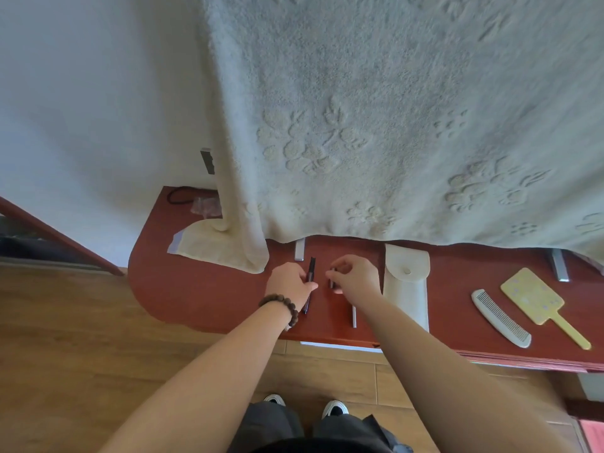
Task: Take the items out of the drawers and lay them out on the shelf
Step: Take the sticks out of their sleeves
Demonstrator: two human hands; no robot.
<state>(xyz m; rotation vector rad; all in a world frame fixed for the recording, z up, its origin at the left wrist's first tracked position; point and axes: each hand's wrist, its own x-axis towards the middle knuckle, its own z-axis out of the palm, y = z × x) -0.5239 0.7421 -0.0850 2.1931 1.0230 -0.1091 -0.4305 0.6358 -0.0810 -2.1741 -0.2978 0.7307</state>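
On the red-brown shelf, my left hand grips a slim dark pen-like stick that lies pointing away from me. Just right of it, my right hand pinches a second small dark stick between fingertips; a thin silver rod lies on the shelf below that hand. To the right lie a white snap pouch, a white comb and a yellow hand mirror.
A large cream towel hangs down over the back of the shelf, its folded corner resting on the shelf at left. A black hair tie and a small clear packet sit at the back left. Wooden floor lies below.
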